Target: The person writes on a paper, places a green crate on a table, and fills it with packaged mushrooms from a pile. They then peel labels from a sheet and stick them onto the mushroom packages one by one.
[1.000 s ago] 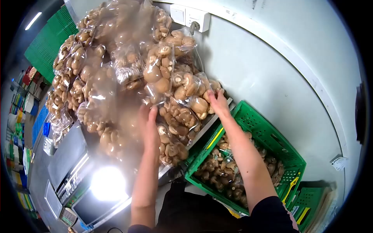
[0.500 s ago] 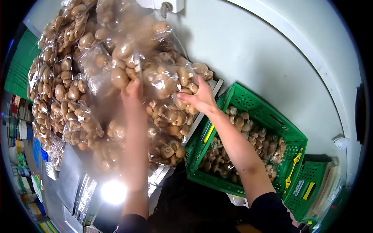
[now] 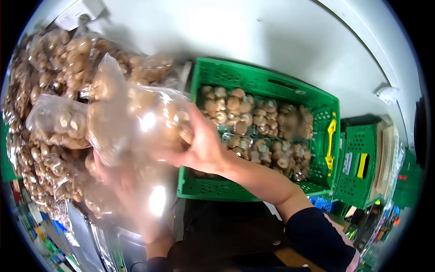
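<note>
My right hand (image 3: pixel 204 143) grips a clear plastic bag of brown mushrooms (image 3: pixel 158 113), its thumb under the near side and its fingers at the right edge. Smeared by motion and glare, my left hand (image 3: pixel 124 183) is closed at the bottom of a second bag of mushrooms (image 3: pixel 108 106). The two bags are lifted side by side, touching, in front of a large heap of bagged mushrooms (image 3: pixel 68 63). To the right of my hands stands a green crate (image 3: pixel 272 75), holding rows of mushroom packs (image 3: pixel 238 106).
Another green crate (image 3: pixel 358 158) with a yellow label is at the far right, beside a stack of flat sheets (image 3: pixel 385 158). A pale wall (image 3: pixel 226 31) rises behind the crate. A white box (image 3: pixel 79 13) is fixed at the upper left.
My view has turned to the right, so the crate sits nearer the middle. Both bags have come up off the heap with my hands.
</note>
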The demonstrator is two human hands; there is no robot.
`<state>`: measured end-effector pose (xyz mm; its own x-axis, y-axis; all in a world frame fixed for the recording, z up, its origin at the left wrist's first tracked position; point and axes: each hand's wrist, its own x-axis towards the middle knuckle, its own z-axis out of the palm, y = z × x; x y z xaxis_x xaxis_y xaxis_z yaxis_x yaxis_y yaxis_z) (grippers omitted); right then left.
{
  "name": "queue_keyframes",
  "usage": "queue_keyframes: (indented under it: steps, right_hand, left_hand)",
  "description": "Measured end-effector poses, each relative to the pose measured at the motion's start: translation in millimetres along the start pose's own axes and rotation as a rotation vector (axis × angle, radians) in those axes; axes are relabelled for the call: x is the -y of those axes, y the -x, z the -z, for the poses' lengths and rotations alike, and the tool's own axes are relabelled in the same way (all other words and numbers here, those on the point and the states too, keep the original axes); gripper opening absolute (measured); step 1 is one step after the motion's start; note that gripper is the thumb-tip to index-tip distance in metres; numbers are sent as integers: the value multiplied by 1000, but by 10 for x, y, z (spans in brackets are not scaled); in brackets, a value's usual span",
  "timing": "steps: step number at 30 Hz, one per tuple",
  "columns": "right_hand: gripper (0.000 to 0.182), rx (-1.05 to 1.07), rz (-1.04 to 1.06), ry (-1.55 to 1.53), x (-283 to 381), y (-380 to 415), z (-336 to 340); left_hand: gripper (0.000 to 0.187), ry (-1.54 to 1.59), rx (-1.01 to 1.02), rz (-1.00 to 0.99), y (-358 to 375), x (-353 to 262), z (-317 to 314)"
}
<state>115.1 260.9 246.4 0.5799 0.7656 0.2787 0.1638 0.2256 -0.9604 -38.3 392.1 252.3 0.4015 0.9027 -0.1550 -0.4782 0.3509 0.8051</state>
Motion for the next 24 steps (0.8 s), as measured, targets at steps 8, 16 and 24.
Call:
queue_keyframes:
  steps: [8, 16, 24]
  right_hand:
    - [79, -350, -420, -12, -361, 1419, 1729]
    - [76, -232, -547, 457, -1054, 1614, 2591]
    - [78, -394, -634, 557, -716, 1698, 3957]
  left_hand:
    - [51, -226, 246, 221, 472, 1532, -654]
    - [59, -250, 226, 665, 1, 2327, -712]
    - [64, -154, 210, 789, -620, 3044, -93]
